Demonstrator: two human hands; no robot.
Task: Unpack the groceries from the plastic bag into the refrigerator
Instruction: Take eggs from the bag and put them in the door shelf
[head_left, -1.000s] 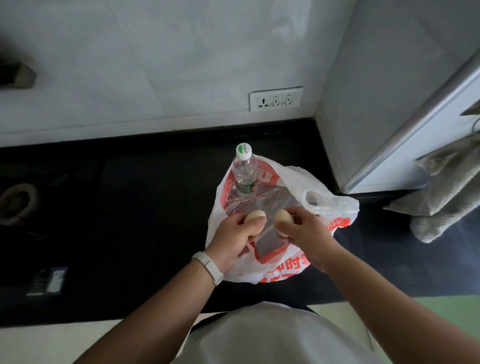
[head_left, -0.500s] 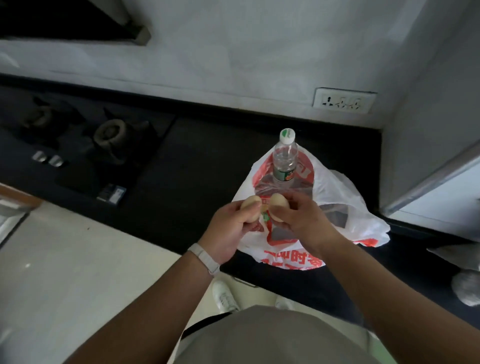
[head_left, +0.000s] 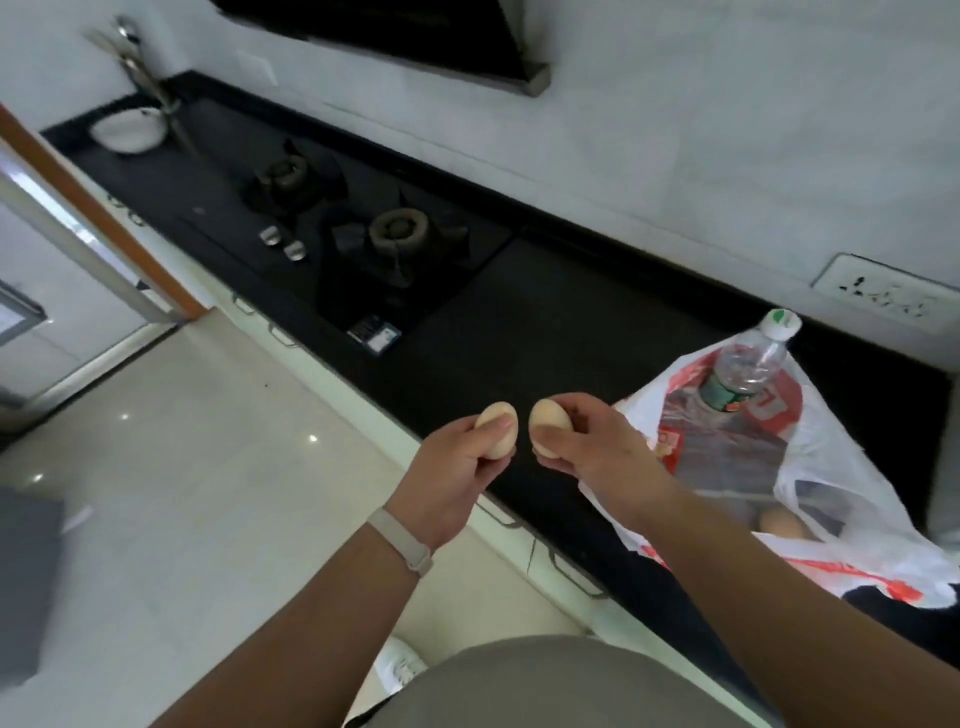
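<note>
My left hand (head_left: 457, 475) grips a pale egg (head_left: 497, 435) and my right hand (head_left: 602, 449) grips a second egg (head_left: 548, 422). Both eggs are held side by side over the counter's front edge, left of the bag. The white and red plastic bag (head_left: 831, 467) lies open on the black counter at the right. A clear water bottle (head_left: 748, 371) with a white and green cap stands in it, and another egg (head_left: 782, 522) shows inside near its mouth. The refrigerator is out of view.
The black counter (head_left: 545, 322) holds a two-burner gas hob (head_left: 363, 228) at the middle left and a white bowl (head_left: 130, 132) at the far end. A range hood (head_left: 415, 36) hangs above. A wall socket (head_left: 883, 296) sits behind the bag. Pale tiled floor (head_left: 182, 493) spreads to the left.
Both hands have lifted the eggs out of the bag and carried them left, away from it. The view has swung left, bringing the hob and floor into sight.
</note>
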